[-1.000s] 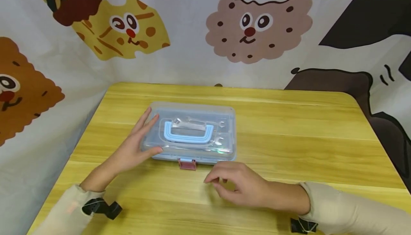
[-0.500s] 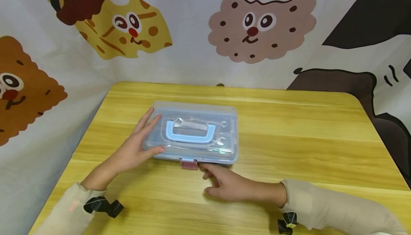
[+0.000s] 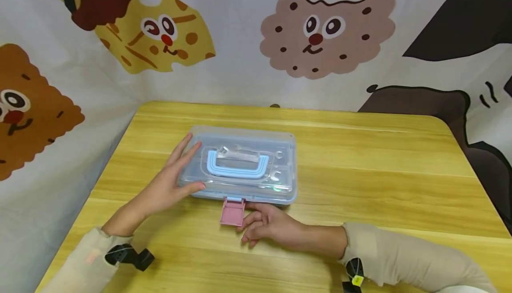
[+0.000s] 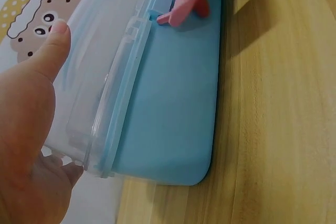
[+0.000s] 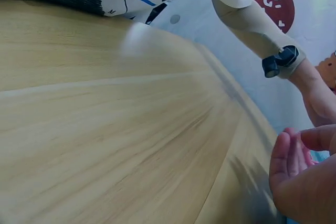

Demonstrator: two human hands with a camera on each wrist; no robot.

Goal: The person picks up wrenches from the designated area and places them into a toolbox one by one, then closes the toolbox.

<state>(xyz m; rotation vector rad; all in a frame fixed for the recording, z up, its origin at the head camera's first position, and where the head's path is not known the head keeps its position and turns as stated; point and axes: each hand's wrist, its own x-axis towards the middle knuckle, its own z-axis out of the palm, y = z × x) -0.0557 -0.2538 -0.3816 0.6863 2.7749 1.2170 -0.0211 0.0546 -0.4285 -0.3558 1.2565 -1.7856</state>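
A toolbox (image 3: 248, 187) with a clear lid and light blue base lies on the table, its lid down. Through the lid, silvery wrench ends (image 3: 275, 176) show near the light blue handle (image 3: 238, 174). My left hand (image 3: 165, 188) rests against the box's left end, fingers spread over the lid and thumb at its front edge. At the front, the pink latch (image 3: 232, 213) sticks out from the box, swung up off the blue front wall (image 4: 163, 98). Beside and partly behind that latch are the fingers of my right hand (image 3: 276, 226), loosely bent and touching it.
The wooden table (image 3: 372, 173) extends to the right of the box and in front of it. Behind stands a white curtain (image 3: 236, 84) with cartoon biscuits and cheese. Each sleeve carries a small black wrist camera (image 3: 130, 257).
My right hand has moved left and inward to the latch. The pink latch has swung outward and up from the front wall. My left hand stays on the box.
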